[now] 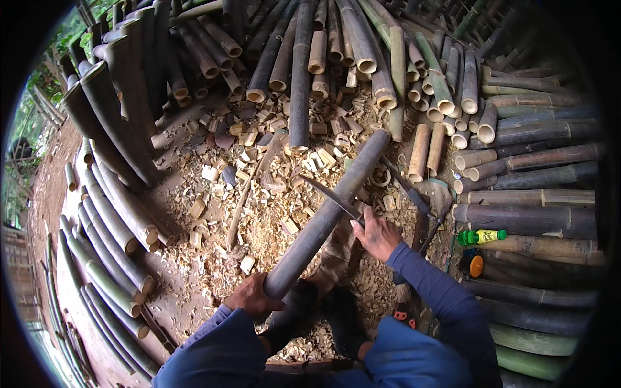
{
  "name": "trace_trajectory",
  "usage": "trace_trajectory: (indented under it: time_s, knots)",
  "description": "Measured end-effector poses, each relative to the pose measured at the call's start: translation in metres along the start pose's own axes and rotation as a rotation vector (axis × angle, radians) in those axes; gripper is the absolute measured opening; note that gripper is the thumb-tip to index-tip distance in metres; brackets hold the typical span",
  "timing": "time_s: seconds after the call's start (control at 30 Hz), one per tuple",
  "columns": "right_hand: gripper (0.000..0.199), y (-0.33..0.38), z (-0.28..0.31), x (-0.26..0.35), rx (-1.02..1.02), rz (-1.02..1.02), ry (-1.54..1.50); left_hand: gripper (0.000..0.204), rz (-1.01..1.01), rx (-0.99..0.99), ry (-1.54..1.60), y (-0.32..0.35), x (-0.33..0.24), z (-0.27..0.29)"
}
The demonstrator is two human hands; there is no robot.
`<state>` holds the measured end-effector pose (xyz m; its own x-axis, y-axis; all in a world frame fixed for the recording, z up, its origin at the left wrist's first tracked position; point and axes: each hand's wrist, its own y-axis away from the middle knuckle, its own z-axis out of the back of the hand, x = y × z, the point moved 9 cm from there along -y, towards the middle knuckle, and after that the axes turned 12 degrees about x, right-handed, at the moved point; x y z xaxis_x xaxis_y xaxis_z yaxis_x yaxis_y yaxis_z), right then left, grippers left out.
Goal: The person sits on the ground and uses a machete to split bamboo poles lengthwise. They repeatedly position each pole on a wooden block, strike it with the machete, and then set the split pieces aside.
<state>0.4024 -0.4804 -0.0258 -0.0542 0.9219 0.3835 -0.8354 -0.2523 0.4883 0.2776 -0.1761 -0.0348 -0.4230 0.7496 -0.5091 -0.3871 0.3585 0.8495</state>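
A: What is nearest?
B: Two knees in blue trousers (414,355) at the lower edge, with the person's forearms in dark blue sleeves (436,281) reaching forward past them.

A: And the hands?
B: The left hand (248,295) is curled around the near end of a long, grey-brown, round bamboo pole (307,240). The right hand (378,234), farther along on the pole's right side, is closed on the grip end of a narrow, dark metal blade (323,193); the fingers hide most of that end.

A: Where is the pole?
B: In the middle, slanting from the left hand, by the knees, away to the upper right. The blade lies across it, its tip sticking out beyond the pole's left side.

A: What surrounds it?
B: Pale, curled wood shavings and chips (259,223) cover the ground. To the right, a green bottle with a yellow label (482,237) lies on its side on stacked dark bamboo (524,222). To the left, pale greenish bamboo poles (107,278) lie in a row.

A: And farthest off?
B: Two short tan bamboo tubes (419,152) lie side by side beyond the pole. Behind them, many bamboo lengths (301,71) fan out, several showing hollow, light-coloured ends. Green foliage (68,29) shows at the upper left.
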Motion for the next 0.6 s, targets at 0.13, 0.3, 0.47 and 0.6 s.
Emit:
trace_trajectory:
  time_s: [0.13,0.3,0.47,0.6]
  knots:
    - [0.054,0.009,-0.019,0.025,0.234,-0.001,-0.070,0.075,-0.105,0.037,0.052,-0.004,0.003,0.000]
    - [0.059,-0.008,0.004,-0.038,-0.016,-0.144,-0.231,0.071,-0.289,0.138,0.368,-0.019,0.026,-0.006]
    - [0.061,0.000,-0.013,-0.002,0.250,-0.090,-0.031,0.062,-0.289,0.018,0.022,-0.001,0.008,0.014]
    - [0.057,0.000,0.012,-0.018,0.117,-0.135,-0.214,0.065,-0.287,0.030,0.019,-0.005,0.003,0.019]
